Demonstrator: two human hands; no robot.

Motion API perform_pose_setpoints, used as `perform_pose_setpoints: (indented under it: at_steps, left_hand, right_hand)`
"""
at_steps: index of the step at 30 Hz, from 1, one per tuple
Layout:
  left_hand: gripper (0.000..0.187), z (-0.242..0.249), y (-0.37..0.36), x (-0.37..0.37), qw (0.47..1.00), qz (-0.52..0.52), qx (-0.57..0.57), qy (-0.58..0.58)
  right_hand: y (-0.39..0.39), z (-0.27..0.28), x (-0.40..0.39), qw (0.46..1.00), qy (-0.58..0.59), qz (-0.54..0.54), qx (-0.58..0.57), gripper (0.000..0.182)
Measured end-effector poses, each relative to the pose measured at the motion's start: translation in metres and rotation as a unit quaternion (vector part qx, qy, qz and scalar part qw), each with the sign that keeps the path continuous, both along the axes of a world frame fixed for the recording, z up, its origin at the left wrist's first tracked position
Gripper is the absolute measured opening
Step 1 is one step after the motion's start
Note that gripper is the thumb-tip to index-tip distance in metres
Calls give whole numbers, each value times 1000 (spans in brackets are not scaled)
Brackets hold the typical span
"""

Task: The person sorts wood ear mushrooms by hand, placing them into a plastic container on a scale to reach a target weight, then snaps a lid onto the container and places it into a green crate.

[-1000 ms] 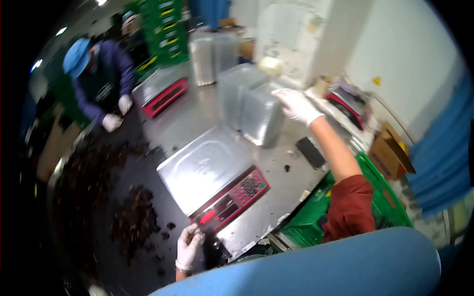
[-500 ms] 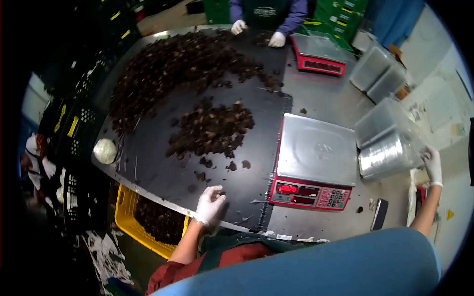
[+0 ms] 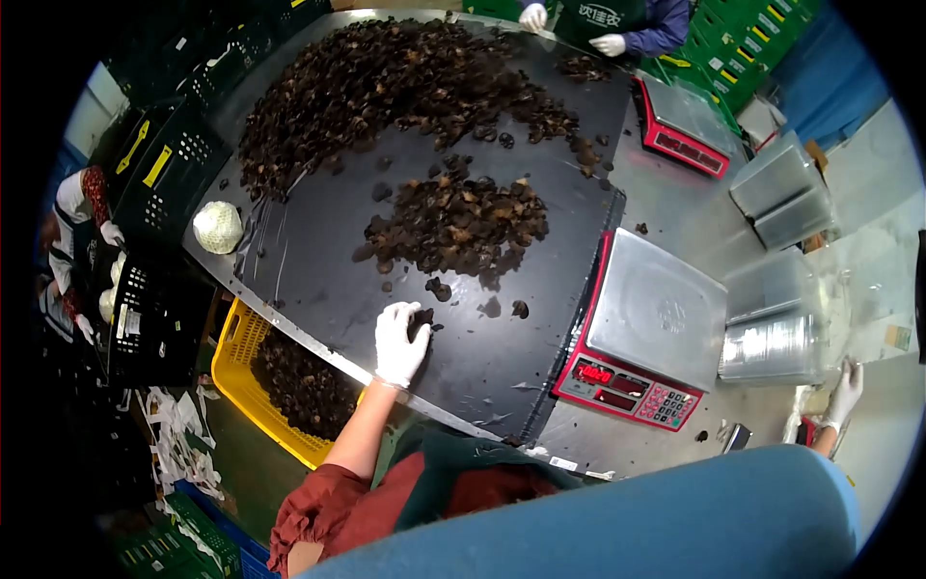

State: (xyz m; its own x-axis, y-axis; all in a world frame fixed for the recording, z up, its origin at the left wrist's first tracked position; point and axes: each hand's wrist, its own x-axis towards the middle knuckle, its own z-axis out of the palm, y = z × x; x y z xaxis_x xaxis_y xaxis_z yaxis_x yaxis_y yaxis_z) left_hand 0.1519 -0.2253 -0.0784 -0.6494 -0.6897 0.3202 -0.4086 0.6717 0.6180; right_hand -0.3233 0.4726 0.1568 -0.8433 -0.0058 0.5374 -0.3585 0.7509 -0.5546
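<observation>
My left hand (image 3: 399, 345), in a white glove, is over the near part of the dark tabletop. Its thumb and fingers are apart, with a small dark piece of wood ear mushroom (image 3: 422, 317) beside the fingertips. Beyond it lies a small heap of wood ear mushrooms (image 3: 458, 227), with a few loose pieces on its near side. At the far right my gloved right hand (image 3: 846, 391) has its fingers closed at the lower edge of what looks like a clear plastic container (image 3: 861, 299). The see-through plastic is hard to make out against the pale background.
A scale (image 3: 656, 299) with a red display stands right of the heap, near stacked clear containers (image 3: 772, 349). A larger mushroom pile (image 3: 386, 82) covers the far left. Below the edge is a yellow crate (image 3: 229, 362). A co-worker's gloved hands (image 3: 608, 44) are beyond the table.
My left hand has moved slightly up the table and its fingers have spread. My right hand has drawn away from the container stack, toward me. The whole view has shifted.
</observation>
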Motion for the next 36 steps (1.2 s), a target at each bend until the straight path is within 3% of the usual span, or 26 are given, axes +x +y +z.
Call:
perform_pose_setpoints:
  at_steps: [1, 4, 5, 6, 7, 8, 11, 16, 17, 20, 21, 24, 25, 28, 30, 32, 34, 36]
  left_hand:
    - [49, -7, -7, 4, 1000, 2, -1, -30]
    - [69, -15, -9, 16, 996, 16, -57, -64]
    - [84, -24, -11, 22, 995, -4, -39, -89]
    - [86, -23, -8, 24, 992, -2, -38, -118]
    - [87, -25, -6, 26, 991, -9, -46, -128]
    - [88, -27, -6, 26, 989, -16, -55, -137]
    - [88, -36, -10, 21, 991, -43, -81, -103]
    - [79, -36, -14, -10, 980, -149, -89, -95]
    - [72, -41, -12, -17, 980, -159, -94, -78]
    - [63, -49, -10, -41, 975, -181, -118, -43]
    - [51, -46, -7, -50, 974, -184, -130, -26]
    - [36, -52, -8, -63, 970, -200, -137, -13]
    - [23, -47, -10, -64, 969, -201, -141, -24]
    - [17, -51, -26, -52, 957, -244, -116, -107]
    - [11, -44, -44, -32, 963, -230, -120, -75]
    - [12, -31, -62, -2, 971, -204, -117, -37]
    - [13, -22, -86, 29, 975, -185, -77, -92]
    - [16, -8, -104, 59, 988, -84, -104, -76]
  right_hand:
    - [-40, 16, 23, 999, 15, -3, -33, 18]
    - [-115, 28, 69, 997, 41, 60, 5, 20]
    - [-158, 19, 98, 995, 26, 61, -76, 19]
    - [-194, 15, 127, 997, 0, 78, 27, 17]
    - [-203, -3, 137, 968, 82, 175, 160, 16]
    - [-240, -16, 162, 945, 79, 237, 209, 20]
    - [-317, -51, 217, 894, 38, 376, 240, 20]
    - [-346, -111, 243, 880, -38, 360, 307, 15]
    - [-347, -107, 247, 872, -116, 322, 350, 23]
    - [-390, -72, 275, 895, 24, 238, 377, 36]
    - [-399, -72, 284, 911, -31, 262, 318, 45]
    - [-460, -93, 309, 882, -83, 423, 189, 31]
    - [-482, -113, 312, 873, -114, 446, 163, 31]
    - [-525, -215, 296, 921, -70, 373, 86, 33]
    - [-545, -265, 296, 953, -73, 287, 69, 37]
    - [-569, -273, 314, 957, 1, 273, 98, 38]
    - [-605, -266, 343, 927, -98, 360, 37, 36]
    - [-648, -244, 390, 880, -123, 459, 15, 33]
